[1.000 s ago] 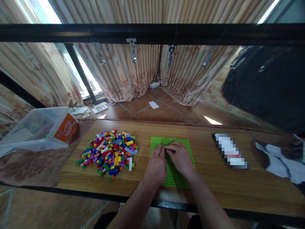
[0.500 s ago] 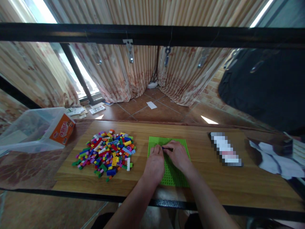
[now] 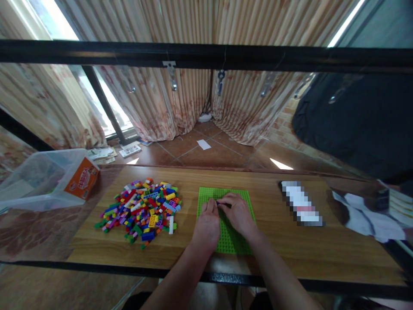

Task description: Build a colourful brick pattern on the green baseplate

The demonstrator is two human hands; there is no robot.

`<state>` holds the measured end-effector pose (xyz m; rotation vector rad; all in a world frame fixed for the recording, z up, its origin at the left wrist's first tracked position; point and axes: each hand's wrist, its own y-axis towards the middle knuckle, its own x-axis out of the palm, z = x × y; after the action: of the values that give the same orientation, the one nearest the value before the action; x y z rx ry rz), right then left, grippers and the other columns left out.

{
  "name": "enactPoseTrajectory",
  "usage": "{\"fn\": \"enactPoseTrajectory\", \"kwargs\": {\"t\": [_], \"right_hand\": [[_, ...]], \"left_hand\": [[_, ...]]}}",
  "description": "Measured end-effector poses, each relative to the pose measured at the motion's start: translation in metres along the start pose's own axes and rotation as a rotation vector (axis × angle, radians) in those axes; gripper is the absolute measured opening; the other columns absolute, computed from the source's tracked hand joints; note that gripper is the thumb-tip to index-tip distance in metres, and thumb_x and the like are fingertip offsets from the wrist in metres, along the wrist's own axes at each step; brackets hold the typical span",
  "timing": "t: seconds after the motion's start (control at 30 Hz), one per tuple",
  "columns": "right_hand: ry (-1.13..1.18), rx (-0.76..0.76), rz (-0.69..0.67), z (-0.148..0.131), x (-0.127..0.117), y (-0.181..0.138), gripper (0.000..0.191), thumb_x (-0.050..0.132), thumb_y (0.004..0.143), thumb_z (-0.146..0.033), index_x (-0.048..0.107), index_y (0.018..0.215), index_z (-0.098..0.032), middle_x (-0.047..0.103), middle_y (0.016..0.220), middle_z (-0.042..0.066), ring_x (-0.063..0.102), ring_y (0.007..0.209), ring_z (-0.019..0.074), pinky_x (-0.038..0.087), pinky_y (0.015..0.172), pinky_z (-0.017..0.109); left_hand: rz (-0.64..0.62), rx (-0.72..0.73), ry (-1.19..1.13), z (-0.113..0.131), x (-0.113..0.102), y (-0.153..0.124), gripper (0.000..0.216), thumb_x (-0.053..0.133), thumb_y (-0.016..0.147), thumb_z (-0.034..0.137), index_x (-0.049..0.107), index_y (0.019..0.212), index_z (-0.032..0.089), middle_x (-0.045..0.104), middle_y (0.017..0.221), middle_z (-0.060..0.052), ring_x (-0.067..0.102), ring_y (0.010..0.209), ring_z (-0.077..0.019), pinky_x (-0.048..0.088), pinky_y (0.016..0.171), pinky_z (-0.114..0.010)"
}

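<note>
A bright green studded baseplate lies on the wooden table in front of me. Both hands are over its upper half, close together. Between their fingertips shows a small dark blue toy brick, mostly covered. My right hand pinches it from the right, thumb and index finger together. My left hand is closed and comes up against the brick from the left; its fingertips point down at the plate, and what they hold is hidden. To the left is a loose heap of many-coloured bricks.
A clear plastic bin with an orange label stands beyond the table's left end. On the right lie a blurred-out phone-like object and crumpled white papers. A black bar with hanging metal clips crosses above the table.
The view has shifted slightly, so the scene sits a little lower and further left. Both hands stay at the same part of the baseplate, with the right fingers drawn in slightly around the brick.
</note>
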<state>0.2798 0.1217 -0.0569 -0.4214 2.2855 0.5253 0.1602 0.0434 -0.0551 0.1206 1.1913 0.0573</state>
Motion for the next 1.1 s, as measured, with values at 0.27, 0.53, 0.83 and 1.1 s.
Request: {"fn": "enactPoseTrajectory", "kwargs": {"t": [0.27, 0.53, 0.83, 1.1], "right_hand": [[0.004, 0.041, -0.027, 0.000, 0.000, 0.002, 0.017, 0.064, 0.082, -0.017, 0.079, 0.088, -0.024, 0.071, 0.089, 0.005, 0.061, 0.091, 0.0212, 0.047, 0.088, 0.038], [-0.012, 0.031, 0.046, -0.005, 0.006, -0.009, 0.021, 0.064, 0.083, -0.014, 0.078, 0.095, -0.024, 0.069, 0.090, 0.006, 0.058, 0.093, 0.0217, 0.048, 0.088, 0.038], [-0.032, 0.056, 0.266, 0.014, -0.022, -0.018, 0.026, 0.055, 0.089, -0.022, 0.071, 0.110, -0.021, 0.071, 0.105, 0.009, 0.060, 0.100, 0.0239, 0.047, 0.093, 0.042], [-0.258, 0.264, 0.374, 0.068, -0.050, -0.031, 0.036, 0.050, 0.091, -0.031, 0.067, 0.114, -0.009, 0.067, 0.112, 0.020, 0.057, 0.108, 0.0311, 0.044, 0.096, 0.049]], "left_hand": [[-0.010, 0.008, -0.066, -0.005, -0.007, 0.006, 0.056, 0.036, 0.074, -0.007, 0.058, 0.124, 0.007, 0.060, 0.126, -0.017, 0.056, 0.114, -0.0258, 0.049, 0.102, -0.041], [0.165, 0.017, -0.013, -0.007, 0.007, 0.004, 0.043, 0.040, 0.082, -0.001, 0.062, 0.118, 0.007, 0.063, 0.123, -0.018, 0.060, 0.114, -0.0272, 0.050, 0.101, -0.045], [0.268, -0.036, 0.024, -0.006, 0.008, 0.015, 0.029, 0.048, 0.090, 0.013, 0.064, 0.113, 0.013, 0.067, 0.115, -0.014, 0.062, 0.109, -0.0279, 0.051, 0.098, -0.046], [0.218, -0.053, 0.001, -0.001, 0.002, 0.018, 0.027, 0.048, 0.093, 0.018, 0.068, 0.112, 0.016, 0.064, 0.119, -0.012, 0.061, 0.111, -0.0272, 0.052, 0.098, -0.043]]}}
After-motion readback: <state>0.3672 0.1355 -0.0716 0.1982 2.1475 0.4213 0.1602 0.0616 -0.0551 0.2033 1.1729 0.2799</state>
